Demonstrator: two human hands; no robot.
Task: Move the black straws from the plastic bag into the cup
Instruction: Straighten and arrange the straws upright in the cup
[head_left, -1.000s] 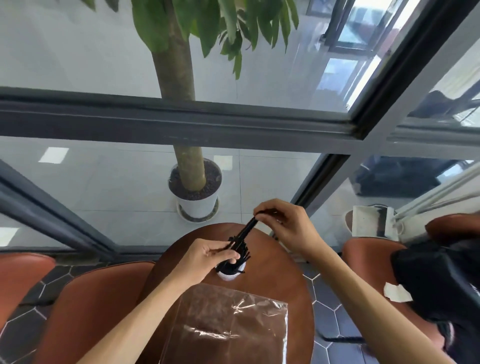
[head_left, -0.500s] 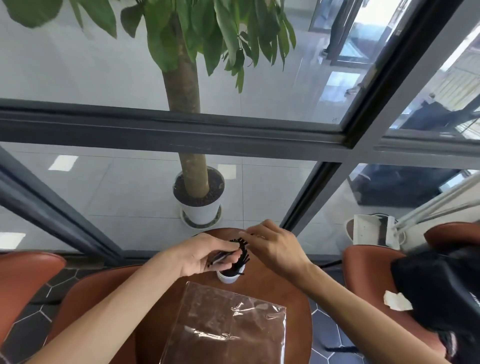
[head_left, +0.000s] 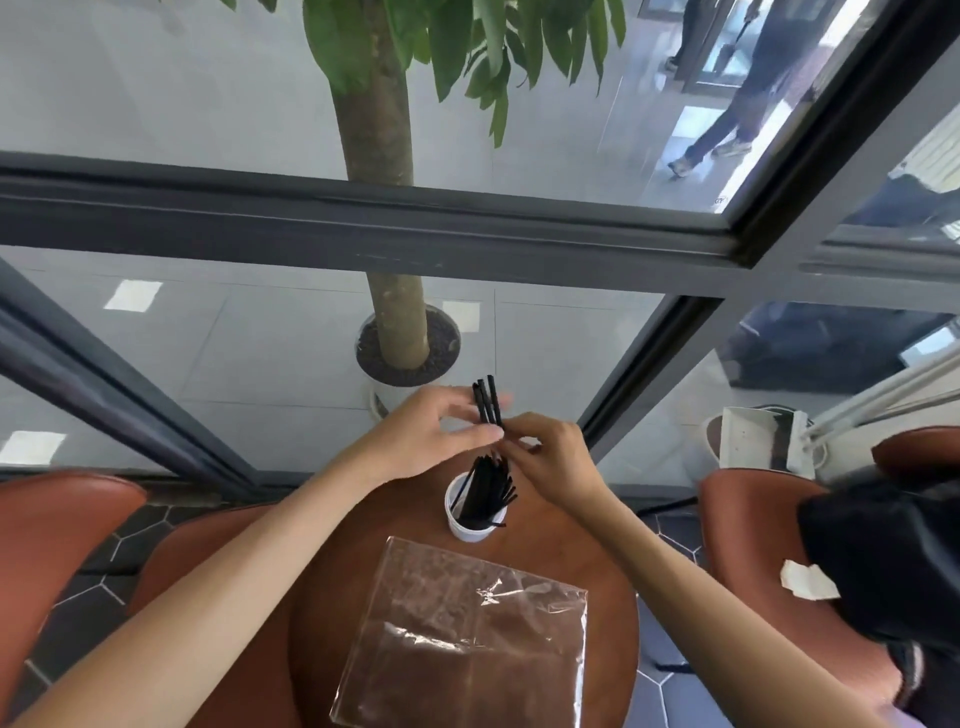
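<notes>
My left hand (head_left: 431, 434) pinches a few black straws (head_left: 487, 402) between thumb and fingers, their tops sticking up above my knuckles. My right hand (head_left: 545, 457) meets it from the other side, fingertips curled onto the lower part of the same little bunch, right above the cup (head_left: 470, 519). The cup stands on the round table (head_left: 613, 623) and already holds a leaning sheaf of straws. Nearer to me the plastic bag (head_left: 467, 634) lies flat and looks empty, though glare hides part of it. I judge this to be the last handful going in. Next I need to square the ends, aim them down into the mouth and let go without tipping the cup.
</notes>
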